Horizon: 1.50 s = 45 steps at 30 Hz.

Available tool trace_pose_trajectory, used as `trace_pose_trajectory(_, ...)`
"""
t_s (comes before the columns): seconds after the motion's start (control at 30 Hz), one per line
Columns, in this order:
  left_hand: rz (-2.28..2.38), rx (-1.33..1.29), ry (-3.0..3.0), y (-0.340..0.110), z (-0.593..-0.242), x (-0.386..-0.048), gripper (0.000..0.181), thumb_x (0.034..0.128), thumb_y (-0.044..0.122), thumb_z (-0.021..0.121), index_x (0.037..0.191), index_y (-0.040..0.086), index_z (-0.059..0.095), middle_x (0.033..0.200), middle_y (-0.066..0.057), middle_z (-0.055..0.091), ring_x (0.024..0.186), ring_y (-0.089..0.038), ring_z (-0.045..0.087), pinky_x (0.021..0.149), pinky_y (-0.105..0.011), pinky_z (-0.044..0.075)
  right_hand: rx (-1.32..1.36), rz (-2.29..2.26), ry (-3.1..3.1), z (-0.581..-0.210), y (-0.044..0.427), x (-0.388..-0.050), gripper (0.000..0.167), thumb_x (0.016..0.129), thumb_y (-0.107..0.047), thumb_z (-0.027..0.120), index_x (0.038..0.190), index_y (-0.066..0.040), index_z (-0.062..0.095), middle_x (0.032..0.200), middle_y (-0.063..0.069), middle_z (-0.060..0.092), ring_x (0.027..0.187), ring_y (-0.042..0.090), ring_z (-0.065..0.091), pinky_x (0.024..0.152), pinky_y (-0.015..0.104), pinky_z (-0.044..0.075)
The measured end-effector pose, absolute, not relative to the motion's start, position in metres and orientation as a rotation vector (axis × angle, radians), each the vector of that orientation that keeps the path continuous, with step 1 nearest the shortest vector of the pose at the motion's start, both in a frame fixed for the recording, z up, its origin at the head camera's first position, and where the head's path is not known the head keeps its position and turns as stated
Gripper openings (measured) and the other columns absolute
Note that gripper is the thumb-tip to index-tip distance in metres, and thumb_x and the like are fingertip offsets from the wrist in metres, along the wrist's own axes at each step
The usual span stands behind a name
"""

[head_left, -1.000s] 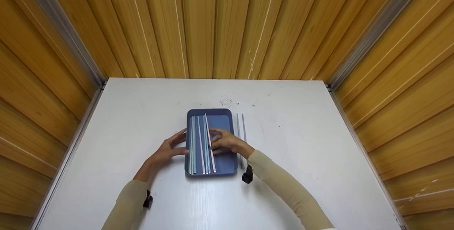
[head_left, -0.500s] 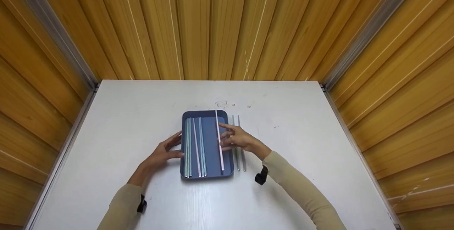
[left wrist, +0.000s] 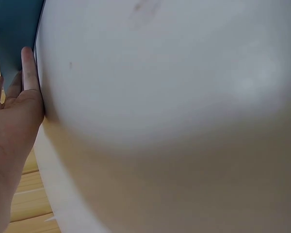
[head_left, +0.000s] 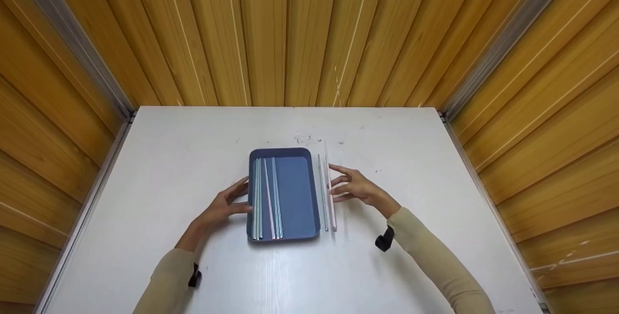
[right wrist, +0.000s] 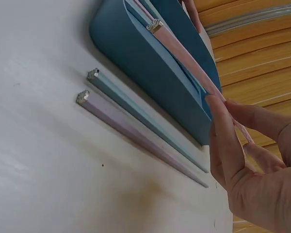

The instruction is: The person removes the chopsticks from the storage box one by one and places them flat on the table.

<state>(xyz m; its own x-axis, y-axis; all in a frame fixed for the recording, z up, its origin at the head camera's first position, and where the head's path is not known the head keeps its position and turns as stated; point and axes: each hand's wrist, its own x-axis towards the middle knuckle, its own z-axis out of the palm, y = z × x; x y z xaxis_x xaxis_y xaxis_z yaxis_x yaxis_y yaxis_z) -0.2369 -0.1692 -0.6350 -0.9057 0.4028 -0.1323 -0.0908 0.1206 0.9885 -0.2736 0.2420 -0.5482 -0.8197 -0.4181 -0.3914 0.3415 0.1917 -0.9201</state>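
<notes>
In the head view, my right hand (head_left: pixel 358 187) pinches a pink chopstick (right wrist: pixel 184 56) just right of the tray. The right wrist view shows it raised above a light blue-green chopstick (right wrist: pixel 131 109) and a purple chopstick (right wrist: pixel 126 124), which lie side by side on the table. Against the left wall of the blue tray (head_left: pixel 299 193) rests my left hand (head_left: pixel 220 210), its fingers fairly straight and the thumb at the rim. Inside the tray's left half are green chopsticks (head_left: pixel 258 198), one pink chopstick (head_left: pixel 269 202) and blue chopsticks (head_left: pixel 277 198).
The tray stands mid-table on a white tabletop (head_left: pixel 193 149). Wood-patterned panels (head_left: pixel 271 38) rise behind and at both sides, with metal posts (head_left: pixel 82 38) at the corners. Small dark marks dot the surface beyond the tray.
My right hand has lifted the pink chopstick out of the tray and carried it right, over the chopsticks on the table. The left hand has stayed at the tray's left side.
</notes>
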Motion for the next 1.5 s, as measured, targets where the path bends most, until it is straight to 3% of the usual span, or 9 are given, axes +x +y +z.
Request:
trace_pose_trajectory(0.2, 1.845, 0.271, 2.047, -0.171, -0.632, -0.237, 0.092, 0.0871, 0.013, 0.082, 0.162, 0.024, 0.03, 0.166, -0.008, 0.035, 0.155, -0.032, 0.032, 0.129, -0.054, 0.021, -0.037, -1.667, 1.932, -0.557, 0.257, -0.278, 0.079, 0.093, 0.013, 0.061, 0.162, -0.009, 0.028, 0.107, 0.009, 0.062, 0.091, 0.018, 0.072, 0.077, 0.036, 0.066)
trace_pose_trajectory(0.43, 1.824, 0.278, 2.073, -0.171, -0.633, -0.236, 0.092, 0.0875, 0.016, 0.082, 0.162, 0.027, 0.029, 0.167, -0.008, 0.035, 0.155, -0.031, 0.032, 0.129, -0.055, 0.021, -0.002, -1.636, 1.994, -0.57, 0.268, -0.28, 0.083, 0.089, 0.013, 0.065, 0.161, -0.006, 0.028, 0.102, 0.008, 0.066, 0.08, 0.016, 0.074, 0.076, 0.037, 0.066)
trace_pose_trajectory(0.77, 1.839, 0.305, 2.069, -0.173, -0.635, -0.234, 0.094, 0.0872, 0.013, 0.082, 0.163, 0.022, 0.027, 0.167, -0.013, 0.033, 0.154, -0.035, 0.032, 0.127, -0.054, 0.026, -0.026, -1.532, 2.144, -0.58, 0.27, -0.276, 0.082, 0.089, 0.011, 0.067, 0.16, -0.003, 0.03, 0.109, 0.023, 0.069, 0.085, 0.02, 0.074, 0.078, 0.038, 0.066)
trace_pose_trajectory(1.0, 1.822, 0.294, 2.073, -0.171, -0.635, -0.235, 0.092, 0.0879, 0.015, 0.081, 0.163, 0.025, 0.029, 0.167, -0.011, 0.034, 0.154, -0.034, 0.032, 0.129, -0.057, 0.019, -0.002, -1.47, 2.227, -0.584, 0.266, -0.273, 0.082, 0.087, 0.013, 0.069, 0.158, -0.002, 0.032, 0.103, 0.019, 0.069, 0.079, 0.018, 0.073, 0.069, 0.033, 0.066)
trace_pose_trajectory(1.5, 1.842, 0.315, 2.055, -0.168, -0.634, -0.235, 0.093, 0.0885, 0.012, 0.08, 0.163, 0.021, 0.027, 0.167, -0.012, 0.033, 0.155, -0.034, 0.031, 0.129, -0.056, 0.02, -0.011, -1.339, 2.409, -0.583, 0.255, -0.27, 0.078, 0.081, 0.009, 0.078, 0.151, 0.002, 0.044, 0.089, 0.016, 0.07, 0.065, 0.014, 0.071, 0.06, 0.031, 0.064)
